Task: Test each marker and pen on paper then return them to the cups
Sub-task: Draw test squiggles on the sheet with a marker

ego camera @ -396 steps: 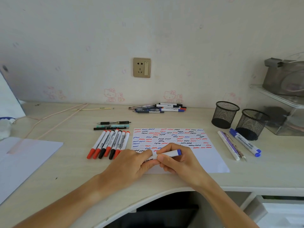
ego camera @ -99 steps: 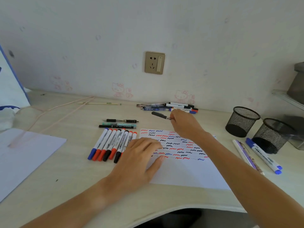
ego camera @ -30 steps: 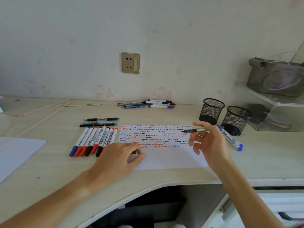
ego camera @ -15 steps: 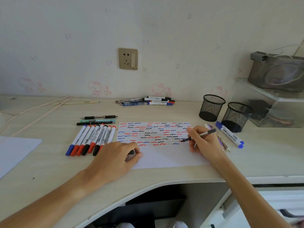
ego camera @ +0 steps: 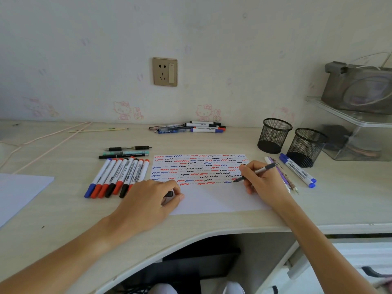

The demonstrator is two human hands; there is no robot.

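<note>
A white sheet of paper (ego camera: 214, 200) covered in red, blue and black squiggles lies at the desk's front. My right hand (ego camera: 263, 179) grips a black pen (ego camera: 257, 171) with its tip on the paper at the right end of the lowest row. My left hand (ego camera: 148, 200) rests on the paper's left edge and pinches a small black pen cap (ego camera: 169, 194). A row of several capped markers (ego camera: 118, 177) lies left of the paper. Two black mesh cups (ego camera: 273, 135) (ego camera: 305, 146) stand at the right.
Three pens (ego camera: 125, 152) lie behind the marker row. More pens and markers (ego camera: 188, 127) are heaped by the wall. A few pens and two blue markers (ego camera: 297, 170) lie beside the cups. Another white sheet (ego camera: 19, 192) sits far left; a clear shelf (ego camera: 350, 117) stands at the right.
My right hand fetched a black pen from the pile by the wall, my left took its cap, and the pen tip has come down onto the paper.
</note>
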